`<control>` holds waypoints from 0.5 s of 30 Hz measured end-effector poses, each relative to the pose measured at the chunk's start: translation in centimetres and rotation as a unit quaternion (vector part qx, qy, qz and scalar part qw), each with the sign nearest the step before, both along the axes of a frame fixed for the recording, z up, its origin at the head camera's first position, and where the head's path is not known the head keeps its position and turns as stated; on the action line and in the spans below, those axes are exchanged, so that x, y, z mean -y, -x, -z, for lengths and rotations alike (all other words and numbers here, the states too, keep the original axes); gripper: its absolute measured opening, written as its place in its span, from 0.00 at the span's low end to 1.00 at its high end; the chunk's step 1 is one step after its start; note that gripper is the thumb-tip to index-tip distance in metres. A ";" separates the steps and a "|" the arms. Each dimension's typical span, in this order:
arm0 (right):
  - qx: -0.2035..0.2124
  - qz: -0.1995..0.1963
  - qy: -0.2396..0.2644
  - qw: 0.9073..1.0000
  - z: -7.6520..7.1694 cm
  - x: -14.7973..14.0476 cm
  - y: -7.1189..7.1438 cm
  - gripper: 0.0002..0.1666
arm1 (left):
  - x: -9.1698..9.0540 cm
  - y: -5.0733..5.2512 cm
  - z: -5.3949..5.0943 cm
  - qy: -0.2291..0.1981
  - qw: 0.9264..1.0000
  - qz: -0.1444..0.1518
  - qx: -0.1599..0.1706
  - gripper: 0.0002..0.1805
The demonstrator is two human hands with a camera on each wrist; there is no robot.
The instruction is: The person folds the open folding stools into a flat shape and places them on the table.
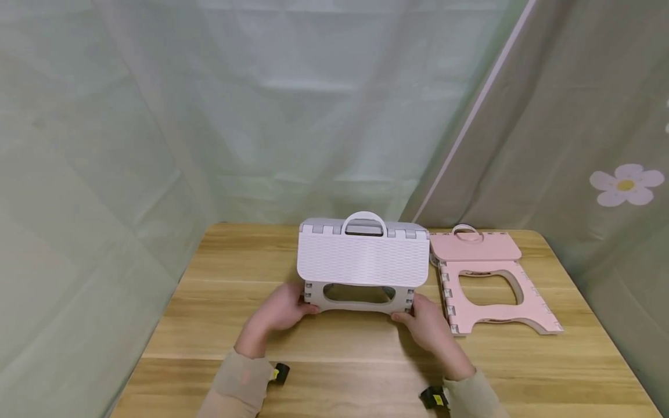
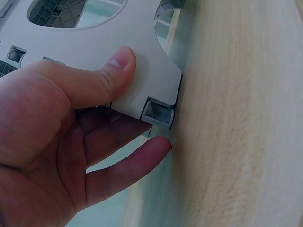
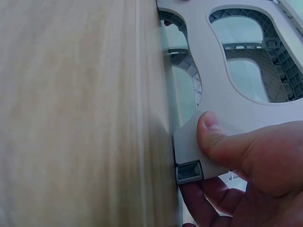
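Observation:
A white folding step stool (image 1: 363,261) with a woven-pattern top and a looped handle stands at the middle of the table, its top panels tilted. My left hand (image 1: 282,307) grips the stool's lower left leg. In the left wrist view the left thumb (image 2: 106,78) presses the leg's front face, with fingers around the side. Opposite it, my right hand (image 1: 425,319) holds the lower right leg. The right thumb (image 3: 215,139) lies on the front face in the right wrist view, and some fingers pass behind the leg's edge.
A pink folding stool (image 1: 486,278) lies folded flat just right of the white one. Both rest on a wood-grain table (image 1: 345,371). Pale curtains (image 1: 334,116) hang behind and at the sides; one on the right bears a flower print (image 1: 626,184).

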State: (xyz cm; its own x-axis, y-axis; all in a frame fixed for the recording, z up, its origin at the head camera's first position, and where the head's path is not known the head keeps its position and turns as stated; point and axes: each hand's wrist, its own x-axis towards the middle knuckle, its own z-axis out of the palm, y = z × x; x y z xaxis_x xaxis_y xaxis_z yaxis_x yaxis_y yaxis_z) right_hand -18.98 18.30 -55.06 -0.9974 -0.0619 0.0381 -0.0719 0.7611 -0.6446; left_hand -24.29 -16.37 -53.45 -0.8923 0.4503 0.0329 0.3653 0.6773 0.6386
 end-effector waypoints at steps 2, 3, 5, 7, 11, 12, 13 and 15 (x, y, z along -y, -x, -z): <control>0.002 0.003 0.002 1.000 0.1 0.0 0.1 0.16 | 0.0 0.0 0.0 0.001 1.000 -0.002 0.001 0.14; 0.000 0.003 0.001 1.000 0.2 0.0 0.1 0.16 | -0.1 -0.1 0.0 0.002 1.000 -0.003 0.003 0.14; 0.002 0.006 0.001 1.000 0.3 0.0 0.2 0.16 | -0.1 -0.1 0.1 0.001 1.000 -0.006 0.005 0.14; 0.001 0.006 0.001 1.000 0.4 0.0 0.3 0.16 | -0.1 -0.1 0.1 0.001 1.000 -0.007 0.006 0.13; -0.002 0.004 0.000 1.000 0.4 0.0 0.4 0.16 | 0.0 -0.1 0.0 -0.002 1.000 -0.008 0.006 0.13; -0.002 0.004 0.000 1.000 0.4 0.0 0.4 0.15 | 0.0 -0.1 0.0 0.000 1.000 -0.008 0.008 0.12; -0.002 0.003 0.001 1.000 0.4 0.0 0.4 0.15 | 0.0 0.0 -0.1 0.000 1.000 -0.009 0.009 0.12; -0.002 0.003 0.001 1.000 0.3 0.0 0.3 0.15 | -0.1 0.0 -0.2 0.000 1.000 -0.011 0.014 0.12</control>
